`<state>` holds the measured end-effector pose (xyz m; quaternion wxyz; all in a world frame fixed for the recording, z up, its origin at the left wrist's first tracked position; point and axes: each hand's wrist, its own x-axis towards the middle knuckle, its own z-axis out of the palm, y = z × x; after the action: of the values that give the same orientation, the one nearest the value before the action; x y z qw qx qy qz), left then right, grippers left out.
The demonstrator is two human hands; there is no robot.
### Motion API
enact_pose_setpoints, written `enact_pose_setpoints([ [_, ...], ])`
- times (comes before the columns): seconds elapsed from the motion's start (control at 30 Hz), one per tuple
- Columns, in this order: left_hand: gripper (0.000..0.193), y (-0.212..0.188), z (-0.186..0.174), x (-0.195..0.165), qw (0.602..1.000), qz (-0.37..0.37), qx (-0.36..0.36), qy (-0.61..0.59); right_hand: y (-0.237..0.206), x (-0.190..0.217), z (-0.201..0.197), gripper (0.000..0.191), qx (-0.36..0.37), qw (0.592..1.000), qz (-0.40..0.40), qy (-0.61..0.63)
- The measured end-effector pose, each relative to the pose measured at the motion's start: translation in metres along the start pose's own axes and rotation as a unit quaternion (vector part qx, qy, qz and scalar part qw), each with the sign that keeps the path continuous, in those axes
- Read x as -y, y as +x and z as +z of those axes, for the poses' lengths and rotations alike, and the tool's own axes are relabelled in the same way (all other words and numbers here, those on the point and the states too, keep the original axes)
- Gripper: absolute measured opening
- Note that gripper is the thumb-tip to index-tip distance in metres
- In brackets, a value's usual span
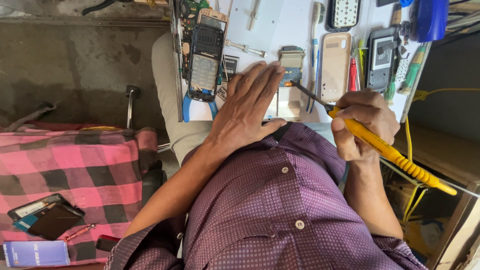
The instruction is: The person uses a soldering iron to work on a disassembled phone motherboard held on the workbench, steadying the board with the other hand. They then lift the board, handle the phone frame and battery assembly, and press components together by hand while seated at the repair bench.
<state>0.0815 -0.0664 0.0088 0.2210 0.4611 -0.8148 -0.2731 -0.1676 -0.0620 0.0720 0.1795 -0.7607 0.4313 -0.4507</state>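
Observation:
My left hand (250, 107) lies flat with fingers spread on the white work surface (265, 22), its fingertips touching a small phone circuit board (291, 67). In my right hand (364, 125) I grip a yellow-handled screwdriver (395, 155); its dark tip reaches the lower edge of that board. A dark phone frame with a keypad (204, 62) lies just left of my left hand. A beige phone back cover (335, 65) lies right of the board.
A black phone body (381, 57), a toothbrush (315, 45), tools and small metal parts crowd the white surface. At the left, a pink checked cloth (85, 165) carries dark phones (47, 217) and a blue box (35, 253). The grey floor (75, 65) lies beyond.

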Motion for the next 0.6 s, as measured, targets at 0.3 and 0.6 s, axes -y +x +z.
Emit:
enact_pose_setpoints([
  [0.3,0.117,0.0007,0.0010,-0.0005,1.000,-0.005,0.002,0.004,-0.0001,-0.0001,0.0006,0.023,0.001,1.000,0.002,0.000],
  [0.6,0.117,0.0005,0.0013,-0.0006,1.000,-0.002,-0.002,0.004,0.0004,-0.0002,0.0011,0.023,0.001,1.000,0.000,0.009],
])
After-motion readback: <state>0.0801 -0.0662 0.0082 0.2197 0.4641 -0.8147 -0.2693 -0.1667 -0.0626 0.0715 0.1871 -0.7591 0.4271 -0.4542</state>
